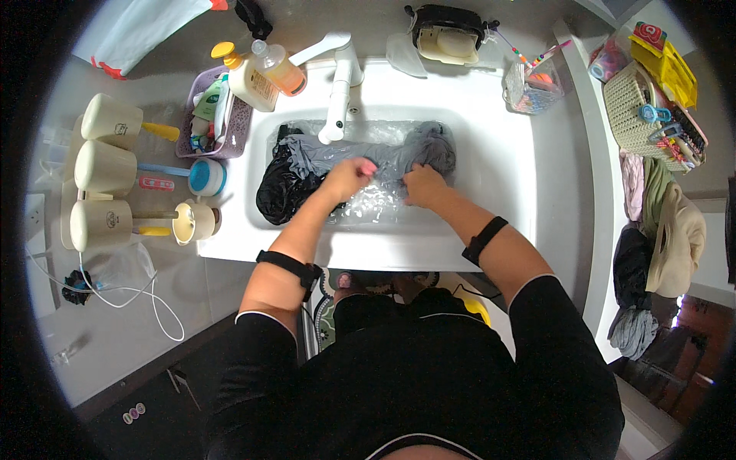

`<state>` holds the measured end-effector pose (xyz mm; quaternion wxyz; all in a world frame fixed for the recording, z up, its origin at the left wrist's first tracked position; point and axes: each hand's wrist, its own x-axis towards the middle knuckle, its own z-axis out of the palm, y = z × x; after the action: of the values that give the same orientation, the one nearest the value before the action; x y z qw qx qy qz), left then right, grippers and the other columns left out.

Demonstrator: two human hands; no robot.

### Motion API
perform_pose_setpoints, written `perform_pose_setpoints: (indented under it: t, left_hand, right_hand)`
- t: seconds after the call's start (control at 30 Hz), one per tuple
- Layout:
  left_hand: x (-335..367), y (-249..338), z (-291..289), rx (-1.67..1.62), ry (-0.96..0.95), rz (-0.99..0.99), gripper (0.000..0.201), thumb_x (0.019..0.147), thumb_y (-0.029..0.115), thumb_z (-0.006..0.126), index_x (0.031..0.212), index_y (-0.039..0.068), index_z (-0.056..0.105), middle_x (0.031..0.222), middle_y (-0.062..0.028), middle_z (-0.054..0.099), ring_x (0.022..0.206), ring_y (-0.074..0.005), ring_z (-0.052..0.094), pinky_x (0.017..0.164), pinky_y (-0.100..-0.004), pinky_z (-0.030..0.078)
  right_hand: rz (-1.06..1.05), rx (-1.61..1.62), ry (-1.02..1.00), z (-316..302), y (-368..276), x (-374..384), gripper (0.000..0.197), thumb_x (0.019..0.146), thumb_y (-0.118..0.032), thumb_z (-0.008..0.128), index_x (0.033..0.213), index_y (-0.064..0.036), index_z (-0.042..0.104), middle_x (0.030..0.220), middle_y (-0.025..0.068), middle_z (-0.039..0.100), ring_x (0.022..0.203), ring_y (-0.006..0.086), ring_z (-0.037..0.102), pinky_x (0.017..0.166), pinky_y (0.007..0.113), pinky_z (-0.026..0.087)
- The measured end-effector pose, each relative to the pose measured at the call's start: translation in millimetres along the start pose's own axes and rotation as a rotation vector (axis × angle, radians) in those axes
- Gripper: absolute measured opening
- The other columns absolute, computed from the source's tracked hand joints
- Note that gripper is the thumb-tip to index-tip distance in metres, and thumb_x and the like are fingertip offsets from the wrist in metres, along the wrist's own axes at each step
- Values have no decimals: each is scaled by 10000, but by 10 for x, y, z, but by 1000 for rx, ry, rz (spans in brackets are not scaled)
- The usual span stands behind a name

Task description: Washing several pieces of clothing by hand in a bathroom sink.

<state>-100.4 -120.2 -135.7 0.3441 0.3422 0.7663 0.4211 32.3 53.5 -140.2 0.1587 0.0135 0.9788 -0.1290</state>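
Note:
A wet grey cloth garment [330, 157] stretches across the white sink [491, 176], bunched at its right end. Beside it at the left lies a black cloth [287, 192]. A clear, glistening layer that looks like water [376, 205] surrounds them. My left hand [347, 181] is closed at the grey garment's near edge, its fingers curled; what they hold, if anything, is hidden. My right hand [425, 186] grips the near side of the bunched grey garment. The white faucet [340, 96] hangs over the garment's far edge.
Pump bottles [257, 84] and a purple basket [228, 123] stand at the back left. Cream cups [103, 165] hang on the left wall. A toothbrush holder [533, 90] sits at the back right. Clothes [675, 238] and a woven basket [629, 111] line the right side.

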Motion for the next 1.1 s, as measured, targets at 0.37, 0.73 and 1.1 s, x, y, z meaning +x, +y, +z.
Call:
perform_pose_setpoints:
  t: [0.37,0.73,1.1]
  left_hand:
    - [-220,175,356,-97,185,67,510,715,125,720,1153,43,471,836,-73,552,780,-178,523,760,-278,432]
    - [-491,542,-347,-79,329,49,201,942,119,354,1020,32,517,827,-34,556,768,-114,493,733,-239,401]
    - [-815,727,-701,204,560,-79,199,745,173,675,856,13,631,736,-45,628,679,-111,549,647,-252,431]
  right_hand:
    - [271,1489,-82,-902,-108,-72,371,801,-276,595,1060,-23,510,1000,59,561,910,177,532,786,321,428]
    - [-96,653,214,-1358,-57,-246,500,613,53,695,1053,-80,499,934,80,575,905,218,555,806,351,443]
    - [397,270,273,-811,209,-121,366,728,-263,673,975,-19,559,968,179,575,927,317,566,793,386,462]
